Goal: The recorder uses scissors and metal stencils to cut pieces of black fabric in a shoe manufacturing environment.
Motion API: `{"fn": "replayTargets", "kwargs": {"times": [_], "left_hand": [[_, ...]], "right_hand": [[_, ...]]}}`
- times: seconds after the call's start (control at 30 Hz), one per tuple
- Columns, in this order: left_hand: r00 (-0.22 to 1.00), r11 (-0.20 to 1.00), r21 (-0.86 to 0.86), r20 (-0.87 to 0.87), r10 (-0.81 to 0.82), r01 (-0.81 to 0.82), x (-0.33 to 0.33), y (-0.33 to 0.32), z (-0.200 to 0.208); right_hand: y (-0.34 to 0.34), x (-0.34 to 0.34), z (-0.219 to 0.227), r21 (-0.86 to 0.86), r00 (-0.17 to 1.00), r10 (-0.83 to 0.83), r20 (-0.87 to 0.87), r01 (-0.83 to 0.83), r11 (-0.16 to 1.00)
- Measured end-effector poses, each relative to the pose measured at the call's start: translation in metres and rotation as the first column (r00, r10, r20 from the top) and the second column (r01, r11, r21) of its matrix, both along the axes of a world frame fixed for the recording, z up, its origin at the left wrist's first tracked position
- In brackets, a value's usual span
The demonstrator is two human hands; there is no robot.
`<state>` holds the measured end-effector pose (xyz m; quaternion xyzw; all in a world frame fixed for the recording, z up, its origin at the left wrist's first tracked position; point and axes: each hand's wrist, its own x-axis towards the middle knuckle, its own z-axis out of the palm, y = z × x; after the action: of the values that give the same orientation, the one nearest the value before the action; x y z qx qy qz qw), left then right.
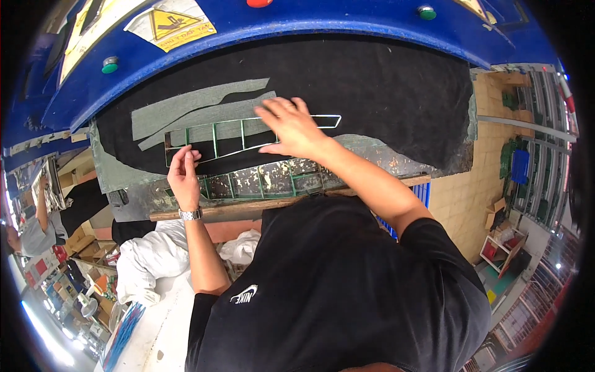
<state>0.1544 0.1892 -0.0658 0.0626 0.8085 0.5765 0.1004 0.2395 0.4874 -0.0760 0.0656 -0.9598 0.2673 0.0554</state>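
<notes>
A long, narrow green cutting die (215, 137) with several crossbars lies on a black sheet of material (384, 87). At its left end, my left hand (184, 173) pinches the near edge between thumb and fingers. My right hand (292, 129) is spread across the die right of its middle, thumb by the near edge and fingers over the far one; its fingertips are slightly blurred. Long grey-green strip shapes (180, 108) show beyond and under the die. Whether these are cut-outs or pieces lying on top, I cannot tell.
A second green cutting die (260, 183) lies along the worn board's near edge, behind a wooden rail (273, 203). The blue machine beam (347, 22), with green buttons, spans the far side. White cloth (152, 257) is heaped at the left, where another person (37, 223) is at work.
</notes>
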Motion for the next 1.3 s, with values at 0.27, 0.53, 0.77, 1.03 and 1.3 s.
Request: {"fn": "replayTargets", "kwargs": {"times": [0.27, 0.53, 0.77, 1.03, 1.3], "left_hand": [[0.989, 0.992, -0.075, -0.122, 0.087, -0.097, 0.026, 0.031, 0.043], [0.959, 0.959, -0.166, -0.206, 0.193, -0.229, 0.056, 0.084, 0.054], [0.995, 0.976, -0.208, -0.057, -0.078, 0.064, 0.067, 0.174, 0.021], [0.957, 0.921, -0.314, -0.096, -0.273, 0.231, 0.065, 0.195, 0.017], [0.924, 0.865, -0.434, -0.157, -0.349, 0.253, 0.052, 0.188, -0.004]], "right_hand": [[0.000, -0.011, -0.004, -0.038, 0.989, 0.143, 0.031, -0.141, 0.989], [0.189, 0.084, 0.007, 0.012, 0.994, 0.110, -0.016, -0.110, 0.994], [0.307, 0.164, 0.024, 0.085, 0.995, -0.091, 0.050, 0.087, 0.993], [0.287, 0.132, 0.021, -0.024, 0.999, -0.004, 0.040, 0.005, 1.000], [0.271, 0.087, -0.002, -0.016, 0.995, 0.086, 0.048, -0.085, 0.996]]}}
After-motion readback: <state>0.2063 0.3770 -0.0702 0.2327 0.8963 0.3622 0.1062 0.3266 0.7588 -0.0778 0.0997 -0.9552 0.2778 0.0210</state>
